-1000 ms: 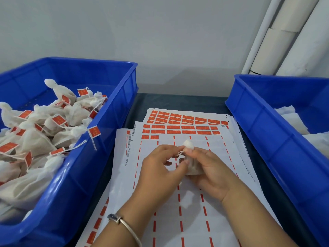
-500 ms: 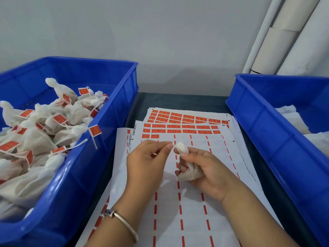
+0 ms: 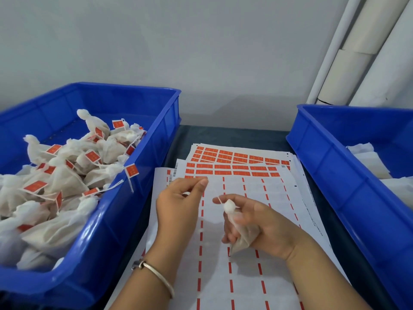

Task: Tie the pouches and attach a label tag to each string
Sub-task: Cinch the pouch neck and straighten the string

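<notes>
Now left hand (image 3: 178,202) drawn off toward frame centre-left, fingertips pinching string (image 3: 220,200); right hand (image 3: 257,224) clenched round pouch (image 3: 240,233). Knot pulled tight; tag next.

A: Illumination status?
B: Even, diffuse, moderately bright. Soft shadows lie under the right hand (image 3: 266,224) on the label sheets (image 3: 245,276), and a broad dim band runs along the wall (image 3: 201,52) base.

A: Glare?
B: Mild sheen on the rim of the left blue bin (image 3: 134,171); no blown highlights.

A: Sharpness and distortion?
B: Overall slightly soft. Motion blur on the right hand's fingertips (image 3: 225,239). Wide-angle bending tilts the white pipes (image 3: 357,52) at the right edge.
</notes>
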Tool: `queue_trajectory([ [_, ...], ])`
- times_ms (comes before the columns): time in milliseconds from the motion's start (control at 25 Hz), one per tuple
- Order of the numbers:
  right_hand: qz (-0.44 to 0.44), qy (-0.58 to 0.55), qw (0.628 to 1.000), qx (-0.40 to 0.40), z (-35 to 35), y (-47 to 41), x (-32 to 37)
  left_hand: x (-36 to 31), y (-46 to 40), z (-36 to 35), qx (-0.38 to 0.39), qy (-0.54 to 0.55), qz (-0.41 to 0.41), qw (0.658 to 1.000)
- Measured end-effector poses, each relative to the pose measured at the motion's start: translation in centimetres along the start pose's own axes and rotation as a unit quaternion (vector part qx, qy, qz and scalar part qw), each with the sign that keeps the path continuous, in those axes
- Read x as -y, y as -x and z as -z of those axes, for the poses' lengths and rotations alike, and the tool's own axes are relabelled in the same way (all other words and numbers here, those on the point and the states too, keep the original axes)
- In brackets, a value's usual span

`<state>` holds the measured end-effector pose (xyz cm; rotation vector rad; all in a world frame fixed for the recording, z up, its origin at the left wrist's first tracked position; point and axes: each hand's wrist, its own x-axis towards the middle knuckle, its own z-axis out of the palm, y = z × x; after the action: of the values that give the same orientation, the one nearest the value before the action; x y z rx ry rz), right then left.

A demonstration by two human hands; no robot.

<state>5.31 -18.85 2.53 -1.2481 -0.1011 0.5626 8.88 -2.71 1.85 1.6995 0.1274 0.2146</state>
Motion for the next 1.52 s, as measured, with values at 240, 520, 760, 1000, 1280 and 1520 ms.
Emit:
queue_trajectory([
  [240, 0.061, 0.001, 0.998, -0.022, -1.2, -0.6, 2.1, -1.8, 0.2, 0.5, 0.102, -0.013, -0.026, 0.994],
  [520, 0.059, 0.027, 0.986, -0.155, 0.7, -2.4, 4.7, -1.7, -6.0, 0.2, 0.044, -0.116, 0.002, 0.992],
  [760, 0.037, -0.045, 0.986, -0.159, 2.5, -5.4, 2.6, 3.0, -8.3, -1.8, 0.170, -0.364, -0.035, 0.915],
  [1000, 0.027, -0.099, 0.985, -0.138, 3.9, -6.6, -0.2, 4.5, -8.8, -1.6, 0.208, -0.422, -0.076, 0.879],
  [1280, 0.033, -0.087, 0.987, -0.131, 3.7, -7.0, -0.4, 4.2, -8.7, -1.6, 0.201, -0.498, -0.109, 0.836],
  [1520, 0.037, -0.073, 0.987, -0.141, 3.5, -6.9, -0.4, 4.6, -8.1, -1.7, 0.153, -0.455, -0.115, 0.870],
])
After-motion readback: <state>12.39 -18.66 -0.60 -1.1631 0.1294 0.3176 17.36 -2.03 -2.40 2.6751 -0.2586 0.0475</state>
